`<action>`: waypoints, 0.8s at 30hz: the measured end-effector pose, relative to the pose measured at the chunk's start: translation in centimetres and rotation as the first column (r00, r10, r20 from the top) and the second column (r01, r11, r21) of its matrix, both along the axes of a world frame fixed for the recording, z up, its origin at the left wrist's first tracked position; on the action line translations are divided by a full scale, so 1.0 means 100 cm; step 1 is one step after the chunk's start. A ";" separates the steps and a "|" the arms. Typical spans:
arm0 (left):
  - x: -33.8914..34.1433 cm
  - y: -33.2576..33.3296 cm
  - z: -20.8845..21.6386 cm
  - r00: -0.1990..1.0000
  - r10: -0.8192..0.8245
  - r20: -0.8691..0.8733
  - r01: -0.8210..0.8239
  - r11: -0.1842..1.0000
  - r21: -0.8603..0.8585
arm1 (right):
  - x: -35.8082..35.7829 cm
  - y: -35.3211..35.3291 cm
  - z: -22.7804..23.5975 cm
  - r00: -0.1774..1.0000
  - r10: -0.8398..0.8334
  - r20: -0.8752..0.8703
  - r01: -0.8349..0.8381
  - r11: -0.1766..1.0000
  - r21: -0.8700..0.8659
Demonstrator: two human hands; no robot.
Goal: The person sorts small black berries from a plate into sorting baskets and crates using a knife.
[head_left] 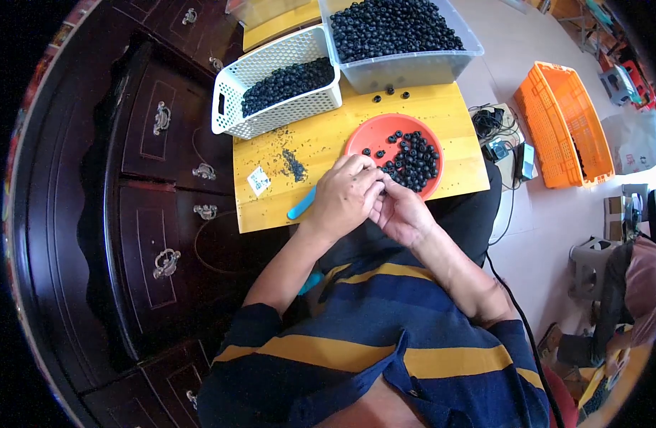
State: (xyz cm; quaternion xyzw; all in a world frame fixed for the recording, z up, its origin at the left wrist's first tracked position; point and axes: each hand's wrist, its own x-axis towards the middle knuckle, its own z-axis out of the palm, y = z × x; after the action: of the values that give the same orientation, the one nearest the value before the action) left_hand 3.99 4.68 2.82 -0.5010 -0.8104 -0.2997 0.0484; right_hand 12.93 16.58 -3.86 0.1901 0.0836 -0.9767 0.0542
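My left hand (pixel 344 194) and my right hand (pixel 404 212) meet at the near edge of a coral-red plate (pixel 367 130). Both have bent fingers pressed together at the tips; whatever lies between them is too small and covered to make out. Small round black parts with holes (pixel 418 158) are heaped on the right side of the plate, a few loose toward its middle. A flat blue strip like a handle (pixel 301 204) shows beside my left wrist; its other end is hidden, and I cannot tell whether the hand touches it.
On the yellow board (pixel 449 128) stand a white perforated basket (pixel 288 114) and a clear bin (pixel 406 71), both with black parts. Black scraps (pixel 293 165) and a white label (pixel 258 181) lie left. Drawers (pixel 156 121) flank the left; an orange crate (pixel 556 121), cables and another person are right.
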 end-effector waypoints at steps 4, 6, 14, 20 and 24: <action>0.000 0.001 0.002 0.997 -0.028 0.078 0.017 0.989 0.145 | 0.003 0.007 0.006 1.000 0.011 -0.010 -0.012 0.999 -0.038; 0.002 0.000 0.005 0.987 -0.038 0.159 0.001 0.974 0.226 | 0.004 0.010 0.017 1.000 0.001 0.021 -0.003 0.992 0.123; 0.011 -0.013 -0.013 0.872 -0.087 0.482 -0.119 0.918 0.379 | 0.004 0.015 0.003 0.999 -0.020 0.036 0.015 0.990 0.140; 0.011 -0.023 -0.026 0.769 -0.094 0.633 -0.232 0.881 0.412 | 0.001 0.018 0.015 1.000 -0.014 -0.019 0.017 0.982 0.186; 0.012 -0.030 -0.025 0.676 -0.139 0.723 -0.235 0.890 0.391 | -0.001 0.016 0.018 1.000 0.001 -0.019 0.004 0.976 0.217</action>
State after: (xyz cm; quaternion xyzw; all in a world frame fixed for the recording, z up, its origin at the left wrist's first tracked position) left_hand 5.17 1.72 0.33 -0.2902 -0.6807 -0.6539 -0.1577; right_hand 12.85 18.20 -2.05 0.1858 0.1902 -0.9635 0.0316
